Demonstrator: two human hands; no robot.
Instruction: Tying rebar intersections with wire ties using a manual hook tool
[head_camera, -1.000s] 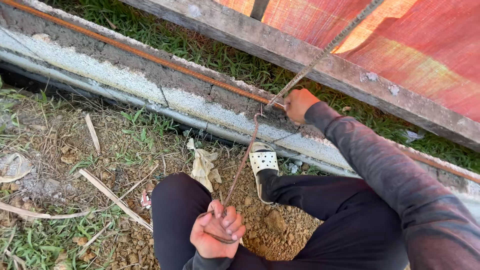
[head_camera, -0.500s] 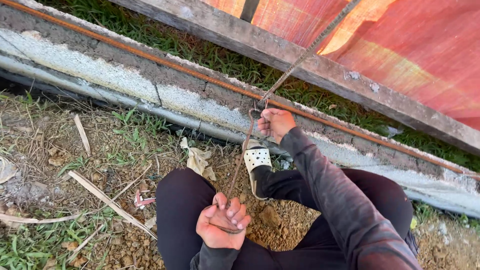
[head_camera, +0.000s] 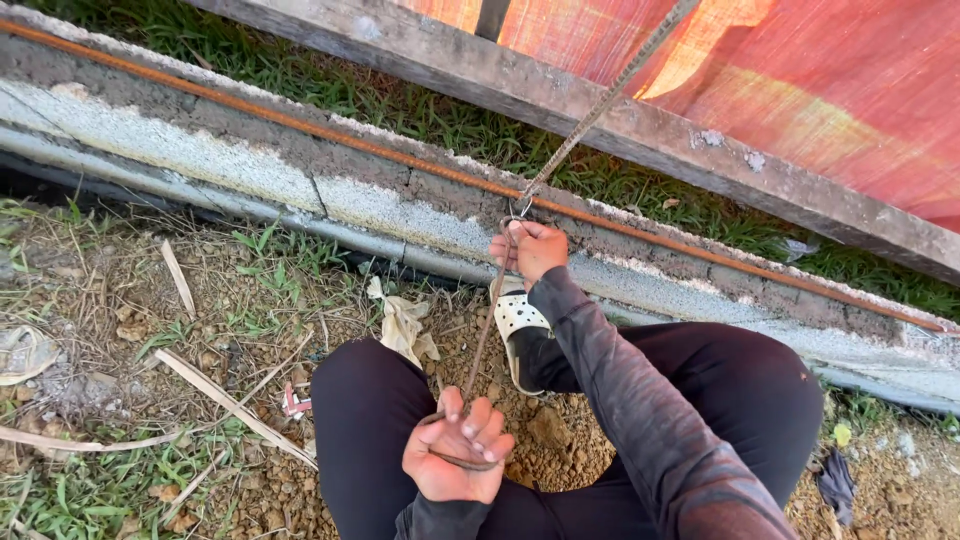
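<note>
I crouch before a low concrete beam with a rusty horizontal bar along its top. A thin rusty rod runs from my lap up to that bar, where a small wire loop sits. A ribbed bar continues up to the right. My right hand is closed around the thin rod just below the loop. My left hand grips the rod's bent lower end above my knees. My foot in a white perforated sandal rests against the beam.
Behind the beam lie a strip of grass, a grey wooden plank and red mesh sheeting. On the gravelly soil are a crumpled pale rag, a small red-and-white object and thin split sticks.
My right hand has moved down and left, from the ribbed bar's foot to the thin rod under the loop. My left hand keeps its hold. The view has shifted slightly.
</note>
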